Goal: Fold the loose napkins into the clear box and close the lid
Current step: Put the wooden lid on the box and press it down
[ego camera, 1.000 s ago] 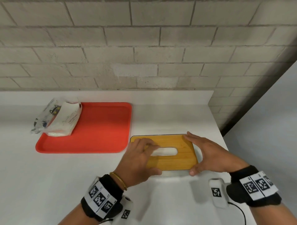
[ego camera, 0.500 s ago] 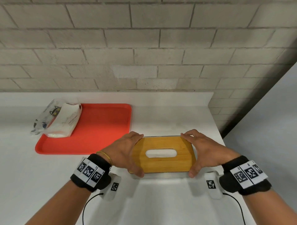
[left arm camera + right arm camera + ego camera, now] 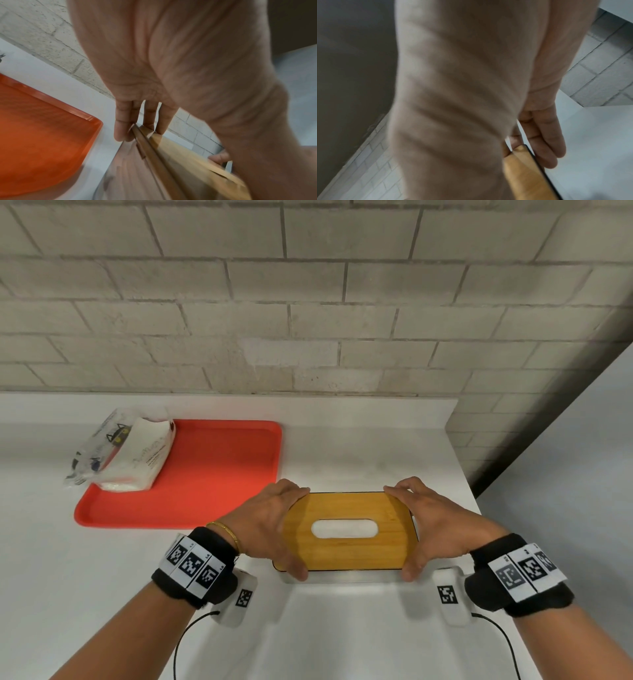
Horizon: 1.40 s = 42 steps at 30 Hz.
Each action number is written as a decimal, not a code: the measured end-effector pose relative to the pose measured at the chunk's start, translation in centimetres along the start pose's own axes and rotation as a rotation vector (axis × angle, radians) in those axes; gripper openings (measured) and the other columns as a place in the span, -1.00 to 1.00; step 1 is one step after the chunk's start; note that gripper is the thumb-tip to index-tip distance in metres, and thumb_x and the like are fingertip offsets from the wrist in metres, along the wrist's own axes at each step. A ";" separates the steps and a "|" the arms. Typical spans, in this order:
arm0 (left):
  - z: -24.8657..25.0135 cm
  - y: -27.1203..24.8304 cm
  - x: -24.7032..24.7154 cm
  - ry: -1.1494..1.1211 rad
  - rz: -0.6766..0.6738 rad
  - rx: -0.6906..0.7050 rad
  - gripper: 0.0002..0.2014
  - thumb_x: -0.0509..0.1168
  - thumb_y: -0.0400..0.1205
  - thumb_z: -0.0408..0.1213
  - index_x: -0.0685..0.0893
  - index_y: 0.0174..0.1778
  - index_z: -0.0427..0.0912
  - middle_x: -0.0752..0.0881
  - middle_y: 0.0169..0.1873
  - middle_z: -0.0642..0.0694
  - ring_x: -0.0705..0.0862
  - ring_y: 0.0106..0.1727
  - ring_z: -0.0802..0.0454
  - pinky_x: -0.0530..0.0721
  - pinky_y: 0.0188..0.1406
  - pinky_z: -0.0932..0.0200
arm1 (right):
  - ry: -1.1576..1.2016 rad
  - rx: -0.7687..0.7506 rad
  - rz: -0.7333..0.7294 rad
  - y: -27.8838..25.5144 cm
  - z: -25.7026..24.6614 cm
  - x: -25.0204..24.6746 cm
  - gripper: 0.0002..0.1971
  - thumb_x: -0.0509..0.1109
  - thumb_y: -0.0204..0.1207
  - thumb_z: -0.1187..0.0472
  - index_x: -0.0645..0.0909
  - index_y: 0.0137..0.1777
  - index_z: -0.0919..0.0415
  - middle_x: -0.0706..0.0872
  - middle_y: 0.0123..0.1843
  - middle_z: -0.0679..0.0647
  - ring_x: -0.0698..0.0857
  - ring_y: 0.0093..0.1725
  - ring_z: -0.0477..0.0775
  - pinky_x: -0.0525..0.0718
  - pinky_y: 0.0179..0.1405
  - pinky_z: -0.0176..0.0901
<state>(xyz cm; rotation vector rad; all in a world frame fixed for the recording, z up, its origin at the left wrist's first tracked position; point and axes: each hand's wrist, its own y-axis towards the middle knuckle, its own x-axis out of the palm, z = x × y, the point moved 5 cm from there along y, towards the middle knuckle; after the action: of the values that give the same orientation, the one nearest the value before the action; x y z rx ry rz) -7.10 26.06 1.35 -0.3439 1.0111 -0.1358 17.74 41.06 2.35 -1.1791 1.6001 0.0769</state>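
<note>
The clear box [image 3: 349, 577] stands on the white counter with its bamboo lid [image 3: 346, 556] lying flat on top. White napkin paper shows in the lid's oval slot [image 3: 344, 529]. My left hand [image 3: 274, 529] grips the lid's left end, fingers over the far corner, thumb on the near edge. My right hand [image 3: 435, 529] holds the right end the same way. In the left wrist view the fingers [image 3: 123, 121] reach the lid [image 3: 180, 152] corner above the clear wall [image 3: 130, 169]. The right wrist view shows fingers [image 3: 544, 142] wrapped past the lid [image 3: 525, 175] corner.
A red tray [image 3: 205, 474] lies left of the box, close to my left hand, also in the left wrist view as the tray [image 3: 42, 142]. A napkin packet [image 3: 137, 460] and a plastic wrapper [image 3: 92, 450] rest on its far left corner. The counter ends just right of my right hand.
A second ago my left hand lay on top of the lid by the slot; it has moved to the lid's left end. The right hand has stayed on the right end.
</note>
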 end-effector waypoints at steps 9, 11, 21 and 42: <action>-1.6 0.9 0.9 -0.109 -0.058 -0.010 0.40 0.77 0.01 0.25 0.10 0.74 0.33 0.24 0.52 0.28 0.24 0.59 0.15 0.34 0.68 0.06 | -0.063 0.029 0.000 0.1 -0.4 0.0 0.58 0.91 -0.09 -0.07 -0.08 0.85 -0.08 0.05 0.63 -0.22 0.21 0.66 -0.04 0.36 0.58 -0.24; -1.8 1.0 1.3 -0.145 -0.066 -0.016 0.40 0.78 0.04 0.23 0.06 0.75 0.38 0.22 0.53 0.28 0.22 0.62 0.12 0.34 0.70 -0.01 | -0.084 0.040 0.003 0.1 -0.7 0.1 0.58 0.91 -0.08 -0.05 -0.11 0.85 -0.08 0.06 0.66 -0.18 0.21 0.68 -0.02 0.37 0.60 -0.20; -3.4 0.3 1.6 -0.287 -0.113 0.000 0.40 0.81 0.18 0.08 0.00 0.80 0.30 0.09 0.70 0.29 0.23 0.70 0.14 0.31 0.75 0.05 | -0.142 0.070 -0.026 -0.3 -1.3 -0.2 0.58 0.89 -0.01 -0.05 -0.18 0.85 -0.07 0.14 0.70 -0.10 0.21 0.69 0.02 0.36 0.64 -0.13; 4.1 1.3 2.6 0.281 0.288 0.258 -0.43 -0.07 0.68 0.26 0.80 0.26 0.18 0.28 0.77 -0.06 0.02 0.83 -0.11 0.12 0.69 -0.08 | -0.151 -0.194 0.176 -0.3 -5.3 2.0 0.00 0.60 0.07 -0.55 0.51 0.57 -0.28 -0.12 0.87 -0.11 -0.21 0.83 -0.03 -0.03 0.81 -0.06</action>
<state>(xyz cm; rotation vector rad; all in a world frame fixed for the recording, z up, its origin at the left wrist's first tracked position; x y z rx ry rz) -2.33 27.51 0.80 0.0611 1.2930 -0.0532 14.41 36.54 3.12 -1.1470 1.5853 0.4338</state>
